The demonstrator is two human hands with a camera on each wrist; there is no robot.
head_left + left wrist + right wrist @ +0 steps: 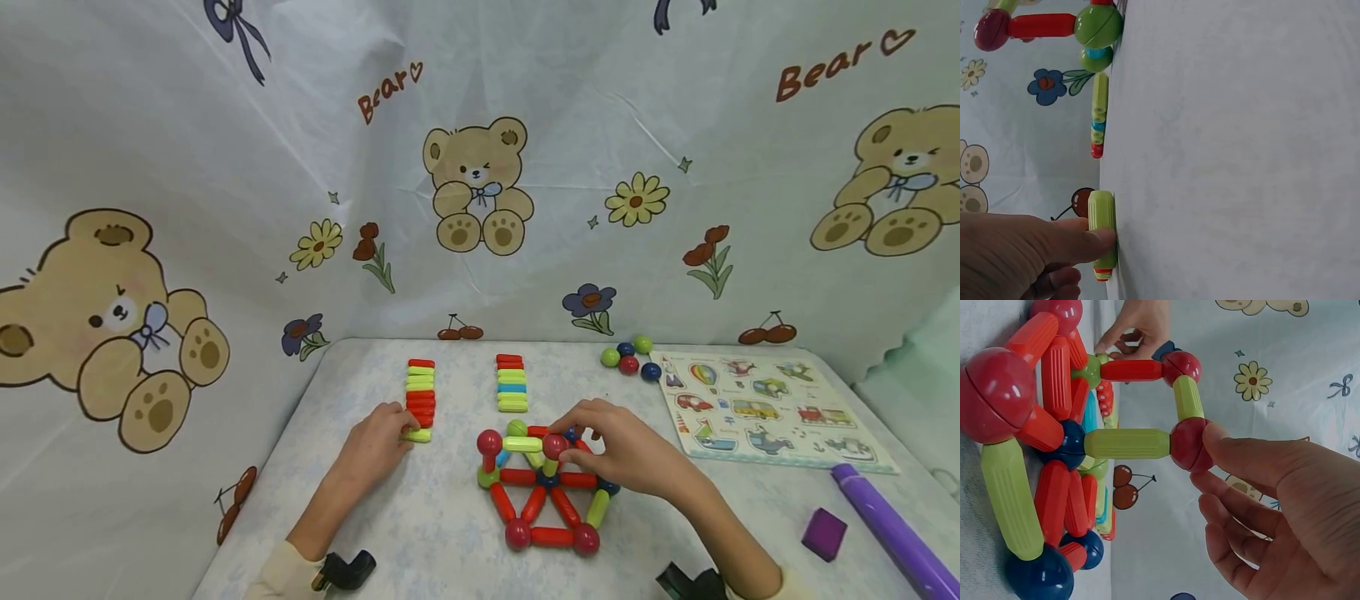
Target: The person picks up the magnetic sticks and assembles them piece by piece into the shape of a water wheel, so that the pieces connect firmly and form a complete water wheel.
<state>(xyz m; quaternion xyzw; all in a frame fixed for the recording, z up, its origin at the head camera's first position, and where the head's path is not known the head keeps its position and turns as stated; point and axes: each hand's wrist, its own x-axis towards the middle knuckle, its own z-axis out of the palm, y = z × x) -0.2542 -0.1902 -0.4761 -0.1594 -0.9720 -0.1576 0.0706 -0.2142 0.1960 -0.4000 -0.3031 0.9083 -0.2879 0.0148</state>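
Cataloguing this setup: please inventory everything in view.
Plastic ball-and-rod structure: one, multicoloured, table centre
Plastic rod columns: two; red and lime left; red, lime, blue right
Loose glossy balls: five; two green, two blue, one red; back right
Rectangular picture board: one, multicoloured, right
Rectangular block: one, purple, front right
Long cylinder: one, purple, right edge
Table: one, pale, beneath
Bear-print cloth: one, white, behind
Sleeves: two, cream, bottom edge
Wrist devices: two, black, bottom edge
Left grip: one, pinching lime rod
Right grip: one, pinching raised red ball

Forearms [337, 496] extended forward, left fingers [396, 417] pinching, right fingers [1238, 497] pinching too (the spare ones loosely bent)
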